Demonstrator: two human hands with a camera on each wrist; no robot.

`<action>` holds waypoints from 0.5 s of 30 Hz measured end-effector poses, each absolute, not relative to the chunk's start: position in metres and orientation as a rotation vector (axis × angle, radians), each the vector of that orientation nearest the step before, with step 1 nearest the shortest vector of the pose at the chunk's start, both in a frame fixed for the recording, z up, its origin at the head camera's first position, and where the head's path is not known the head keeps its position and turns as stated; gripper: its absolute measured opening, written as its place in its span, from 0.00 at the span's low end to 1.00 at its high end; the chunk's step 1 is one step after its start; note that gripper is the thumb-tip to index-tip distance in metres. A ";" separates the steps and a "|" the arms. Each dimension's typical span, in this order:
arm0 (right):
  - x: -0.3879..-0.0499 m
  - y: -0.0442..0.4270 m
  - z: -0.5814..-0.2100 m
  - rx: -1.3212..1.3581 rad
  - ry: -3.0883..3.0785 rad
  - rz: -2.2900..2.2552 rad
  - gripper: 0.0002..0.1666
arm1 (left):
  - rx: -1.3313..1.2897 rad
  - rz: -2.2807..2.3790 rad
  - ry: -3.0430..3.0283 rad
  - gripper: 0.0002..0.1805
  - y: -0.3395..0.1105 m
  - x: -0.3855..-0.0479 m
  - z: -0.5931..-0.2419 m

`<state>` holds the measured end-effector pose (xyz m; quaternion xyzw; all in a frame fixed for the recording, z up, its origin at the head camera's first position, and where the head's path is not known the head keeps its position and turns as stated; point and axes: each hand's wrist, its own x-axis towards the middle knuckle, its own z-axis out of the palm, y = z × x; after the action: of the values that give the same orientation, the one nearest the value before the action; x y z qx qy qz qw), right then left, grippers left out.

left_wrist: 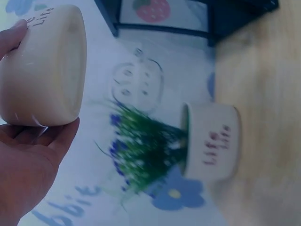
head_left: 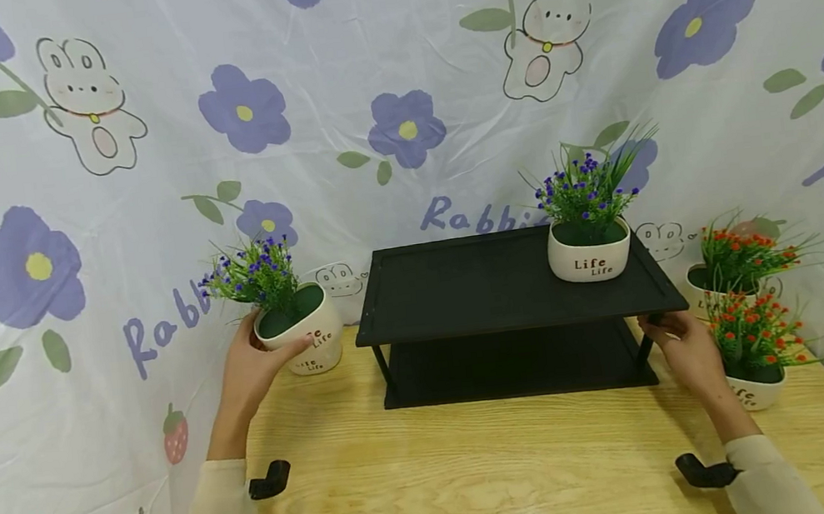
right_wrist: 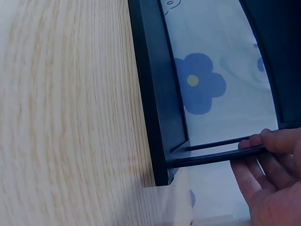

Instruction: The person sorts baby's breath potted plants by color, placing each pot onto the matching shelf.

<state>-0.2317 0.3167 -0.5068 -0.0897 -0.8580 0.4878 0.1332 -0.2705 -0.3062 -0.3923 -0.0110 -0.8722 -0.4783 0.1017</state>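
Observation:
My left hand (head_left: 252, 366) holds a white flowerpot (head_left: 319, 321) of purple flowers, thumb on the front and fingers behind. The pot is raised and slightly tilted. Below it another white pot (left_wrist: 214, 141) with purple flowers stands on the table; the head view shows only part of it. At the right, my right hand (head_left: 693, 351) grips the front right post (right_wrist: 211, 158) of a black two-tier shelf (head_left: 453, 286), just beneath the upper board. On that board's right end sits a third white pot (head_left: 590, 259) with purple flowers.
Two white pots with red flowers, a rear one (head_left: 701, 281) and a nearer one (head_left: 761, 389), stand right of the shelf, close to my right hand. A patterned cloth (head_left: 330, 48) hangs behind the wooden table (head_left: 480, 476) and along its left side.

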 end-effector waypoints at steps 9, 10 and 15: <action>-0.231 0.318 -0.507 -0.236 -2.488 1.395 0.30 | -0.169 -1.353 -2.582 0.63 -0.269 -0.289 -0.359; -0.231 0.318 -0.507 -0.238 -2.489 1.396 0.29 | -0.185 -1.359 -2.577 0.63 -0.263 -0.291 -0.355; -0.232 0.318 -0.507 -0.252 -2.495 1.398 0.30 | -0.296 -1.403 -2.567 0.61 -0.233 -0.304 -0.337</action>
<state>-0.2322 0.3177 -0.5071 -0.0869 -0.8610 0.4826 0.1349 -0.3044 -0.2332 -0.3372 -0.1001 -0.8686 -0.4747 0.1008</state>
